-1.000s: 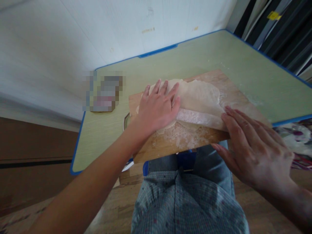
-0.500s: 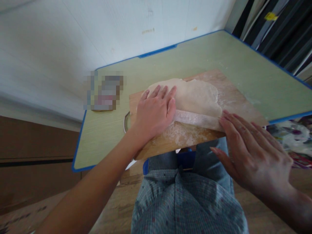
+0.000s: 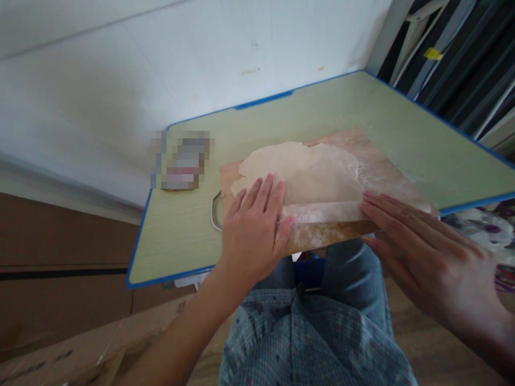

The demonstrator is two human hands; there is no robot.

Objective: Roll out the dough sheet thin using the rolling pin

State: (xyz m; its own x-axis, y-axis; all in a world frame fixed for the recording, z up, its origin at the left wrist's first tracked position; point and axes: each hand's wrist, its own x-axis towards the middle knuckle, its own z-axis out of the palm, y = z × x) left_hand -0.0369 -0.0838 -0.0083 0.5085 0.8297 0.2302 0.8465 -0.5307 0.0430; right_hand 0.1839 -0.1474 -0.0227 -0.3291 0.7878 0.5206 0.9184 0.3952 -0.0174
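Note:
A thin, pale sheet of dough (image 3: 309, 166) lies spread on a wooden board (image 3: 354, 139). Along its near edge runs a flour-coated rolling pin (image 3: 328, 213); whether dough is wrapped round it I cannot tell. My left hand (image 3: 255, 225) lies palm down over the pin's left end, fingers stretched out and their tips on the dough. Over the pin's right end rests my right hand (image 3: 426, 246), also palm down with its fingers straight. Both hands cover the ends of the pin. Loose flour whitens the board on the near side.
The board stands on a pale green table (image 3: 181, 241) with a blue rim, against a white wall (image 3: 225, 48). A metal handle (image 3: 214, 212) sticks out from the board's left side. A pixelated flat object (image 3: 185, 163) lies at the table's left.
Both hands and the rolling pin have come nearer to my body, the left hand most plainly. More of the dough's left side shows. The camera view has shifted slightly.

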